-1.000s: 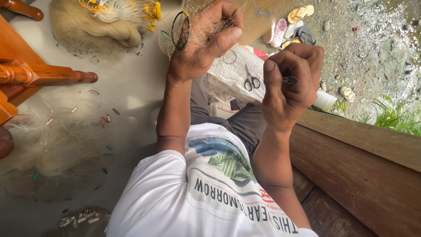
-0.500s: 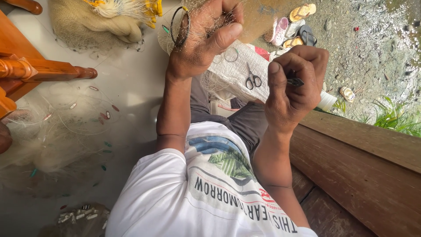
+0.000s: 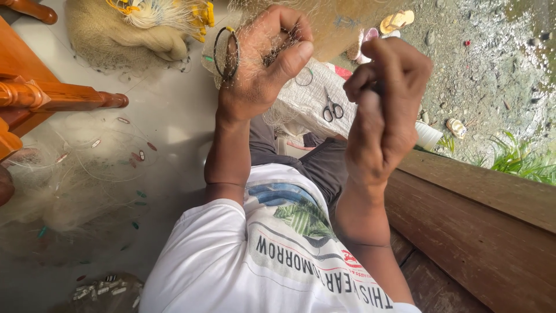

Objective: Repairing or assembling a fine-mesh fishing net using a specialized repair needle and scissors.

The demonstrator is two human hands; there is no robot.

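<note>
My left hand [image 3: 260, 66] is raised over my lap with its fingers curled around a bunched piece of fine fishing net [image 3: 278, 49]. A dark ring [image 3: 226, 53] hangs at that hand's left side. To the right and slightly lower, my right hand [image 3: 385, 101] has its fingertips pinched on a small dark tool [image 3: 375, 88], most of which is hidden by the fingers. The two hands are a short gap apart. Thin net strands drape between them and over my lap.
Small scissors [image 3: 332, 110] lie on a white sack [image 3: 301, 101] beyond my knees. A heap of net with yellow floats [image 3: 156, 20] sits at the top left, and loose net [image 3: 75, 174] covers the grey floor. Wooden furniture [image 3: 52, 95] stands left, a wooden plank edge [image 3: 480, 191] right, and sandals [image 3: 397, 20] lie on gravel.
My right hand has risen and come closer to the left hand. My left hand has curled tighter on the net and stayed in about the same place.
</note>
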